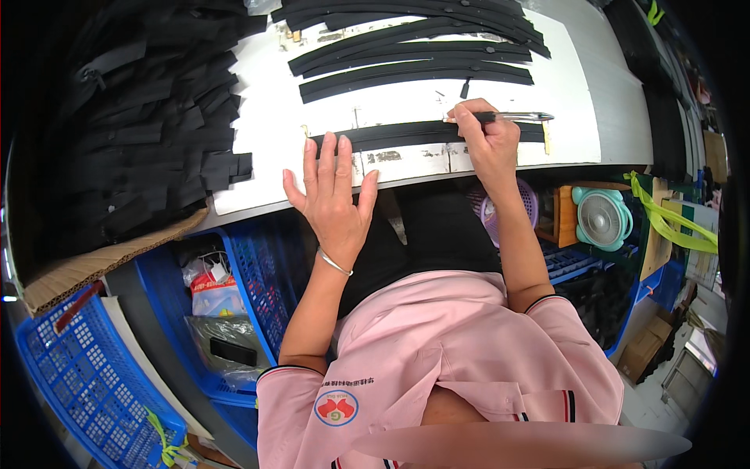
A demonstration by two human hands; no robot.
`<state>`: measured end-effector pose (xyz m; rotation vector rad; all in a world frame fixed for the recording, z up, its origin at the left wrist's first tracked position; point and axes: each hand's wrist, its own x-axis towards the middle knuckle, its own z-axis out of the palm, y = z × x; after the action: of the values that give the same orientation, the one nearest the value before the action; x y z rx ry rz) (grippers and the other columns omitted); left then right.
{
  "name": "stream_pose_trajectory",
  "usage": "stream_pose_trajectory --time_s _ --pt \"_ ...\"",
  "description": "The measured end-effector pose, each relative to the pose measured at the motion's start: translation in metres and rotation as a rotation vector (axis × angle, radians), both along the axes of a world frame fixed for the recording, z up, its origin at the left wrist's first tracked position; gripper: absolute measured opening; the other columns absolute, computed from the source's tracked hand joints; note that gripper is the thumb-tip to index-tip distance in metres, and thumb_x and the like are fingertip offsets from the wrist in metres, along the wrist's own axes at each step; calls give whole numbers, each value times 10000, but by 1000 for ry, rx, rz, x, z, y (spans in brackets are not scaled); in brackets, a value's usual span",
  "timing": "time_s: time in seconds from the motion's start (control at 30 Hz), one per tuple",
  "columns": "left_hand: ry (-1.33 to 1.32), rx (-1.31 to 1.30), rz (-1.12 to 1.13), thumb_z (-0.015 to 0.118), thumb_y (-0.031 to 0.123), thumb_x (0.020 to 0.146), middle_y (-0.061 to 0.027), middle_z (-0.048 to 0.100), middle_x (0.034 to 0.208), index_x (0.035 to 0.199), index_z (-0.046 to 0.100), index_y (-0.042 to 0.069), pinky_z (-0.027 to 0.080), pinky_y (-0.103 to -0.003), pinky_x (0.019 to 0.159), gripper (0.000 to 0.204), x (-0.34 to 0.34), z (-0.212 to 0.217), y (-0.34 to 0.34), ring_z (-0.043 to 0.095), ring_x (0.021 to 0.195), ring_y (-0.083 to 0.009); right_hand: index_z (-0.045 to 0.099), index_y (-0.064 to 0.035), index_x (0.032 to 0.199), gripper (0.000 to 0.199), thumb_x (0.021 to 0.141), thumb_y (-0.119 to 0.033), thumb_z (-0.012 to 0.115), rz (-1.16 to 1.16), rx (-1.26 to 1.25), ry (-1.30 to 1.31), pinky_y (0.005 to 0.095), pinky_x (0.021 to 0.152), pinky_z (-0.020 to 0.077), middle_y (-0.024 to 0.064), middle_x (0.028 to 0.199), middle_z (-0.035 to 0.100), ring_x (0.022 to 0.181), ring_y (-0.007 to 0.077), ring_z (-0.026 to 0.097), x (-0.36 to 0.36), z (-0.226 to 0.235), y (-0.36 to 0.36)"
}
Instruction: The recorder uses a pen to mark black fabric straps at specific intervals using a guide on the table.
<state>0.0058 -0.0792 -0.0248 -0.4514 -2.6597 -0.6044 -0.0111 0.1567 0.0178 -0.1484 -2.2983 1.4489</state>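
A long black zipper (406,135) lies straight across a white board (269,156) marked with dark lines and smudges. My left hand (334,207) rests palm down at its left part, fingers spread and their tips on the strip. In my right hand (491,148) is a pen (525,116) with a silver barrel and black grip. Its tip points left, near the zipper's upper edge; whether it touches is unclear. A small black zipper pull (466,87) shows just beyond my right hand. Several more black zippers (414,73) lie in rows farther back.
A large heap of black strips (141,133) covers the left side, above a cardboard edge (117,254). Blue baskets (94,367) stand below left, one holding bags and a phone (233,352). A teal fan (603,219) and a purple basket (525,205) are below the table at right.
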Motion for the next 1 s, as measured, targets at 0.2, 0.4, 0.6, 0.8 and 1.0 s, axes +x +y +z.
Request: stream_pose_trajectory --time_s 0.2,0.4,0.6,0.8,1.0 --pt "-3 -7 -10 715 375 932 -89 569 1490 1415 610 72 104 -568 1211 580 0 -1 -1 418 1466 -302 718 33 852 175 960 -95 669 32 83 23 249 507 411 29 748 714 548 66 571 -1 -13 11" --pt "-36 -3 -8 721 356 929 -92 549 1511 1432 599 74 92 -572 1215 589 2 3 0 387 1487 -305 705 5 831 140 936 -87 684 49 227 -6 268 508 421 30 752 693 528 117 574 -2 -14 9" --pt "-17 235 -148 748 221 906 -121 578 1452 1378 630 67 205 -547 1208 511 -2 24 39 477 1390 -306 701 -12 827 124 919 -95 703 48 375 121 293 499 435 19 770 698 521 159 580 -3 -16 10" --pt "-95 489 -252 764 57 856 -63 708 1067 1024 758 53 436 -387 943 168 -25 23 89 628 1010 -251 720 12 935 122 961 -97 672 56 236 -32 266 582 481 70 801 730 640 115 644 -1 -18 9" --pt "-26 446 -245 783 32 801 -33 670 970 902 733 56 423 -377 844 115 -29 20 95 603 916 -242 693 6 809 125 907 -70 704 35 34 127 281 488 426 44 734 703 511 120 577 2 -22 10"
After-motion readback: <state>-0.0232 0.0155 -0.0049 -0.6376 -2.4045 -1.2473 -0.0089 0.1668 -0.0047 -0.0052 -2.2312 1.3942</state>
